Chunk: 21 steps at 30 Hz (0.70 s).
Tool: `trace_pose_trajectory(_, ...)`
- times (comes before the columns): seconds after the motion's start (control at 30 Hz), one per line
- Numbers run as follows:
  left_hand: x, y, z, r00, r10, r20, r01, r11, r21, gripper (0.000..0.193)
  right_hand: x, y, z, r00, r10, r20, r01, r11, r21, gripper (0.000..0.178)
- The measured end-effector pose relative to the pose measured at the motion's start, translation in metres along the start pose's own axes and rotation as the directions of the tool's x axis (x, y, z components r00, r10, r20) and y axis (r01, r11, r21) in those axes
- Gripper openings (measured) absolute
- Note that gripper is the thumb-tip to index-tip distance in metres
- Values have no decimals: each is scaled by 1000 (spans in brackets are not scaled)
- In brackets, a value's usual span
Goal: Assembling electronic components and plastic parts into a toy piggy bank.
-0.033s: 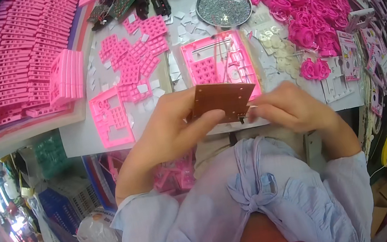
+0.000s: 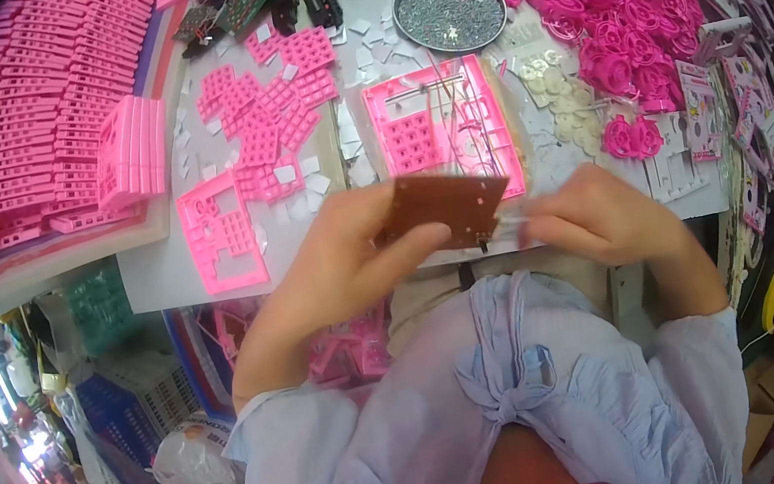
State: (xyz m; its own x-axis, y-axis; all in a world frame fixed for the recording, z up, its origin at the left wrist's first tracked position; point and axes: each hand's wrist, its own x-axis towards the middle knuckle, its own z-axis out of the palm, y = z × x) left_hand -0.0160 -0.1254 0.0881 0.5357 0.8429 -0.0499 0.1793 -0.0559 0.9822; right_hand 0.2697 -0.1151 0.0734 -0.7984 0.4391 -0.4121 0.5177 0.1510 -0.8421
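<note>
My left hand point(image 2: 345, 249) grips a brown circuit board point(image 2: 447, 207) by its left side, the thumb lying across its lower edge. A small dark part sticks out at the board's lower right corner. Beside that corner, my right hand point(image 2: 590, 215) is closed in a pinch. A pale, motion-blurred thing shows at its fingertips; I cannot make out what it is. Just beyond the board lies a pink plastic casing point(image 2: 498, 113) with a block of pink keys and metal rods in it. Thin wires run over the casing towards the board, which hides its near edge.
A round dish point(image 2: 450, 11) of small metal parts stands behind the casing. Pink key sheets point(image 2: 260, 145) and an empty pink frame point(image 2: 222, 233) lie to the left, near stacked pink casings point(image 2: 48, 113). Magenta rings point(image 2: 621, 22) and pale discs point(image 2: 561, 93) heap up at right.
My right hand has shifted slightly right, away from the board's corner. The board has dipped and tilted a little in my left hand.
</note>
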Motion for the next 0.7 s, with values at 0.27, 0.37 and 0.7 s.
trace_pose_trajectory(0.27,-9,-42,24,937,170,305,-259,924,281,26,25,-1,20,693,-531,-487,410,846,-340,41)
trace_pose_trajectory(0.37,-20,-40,35,989,50,138,-66,992,112,31,39,3,36,809,-288,-513,417,896,154,34)
trace_pose_trajectory(0.7,-66,-73,49,930,-354,95,360,833,-421,51,115,28,-17,821,-97,-562,255,944,208,28)
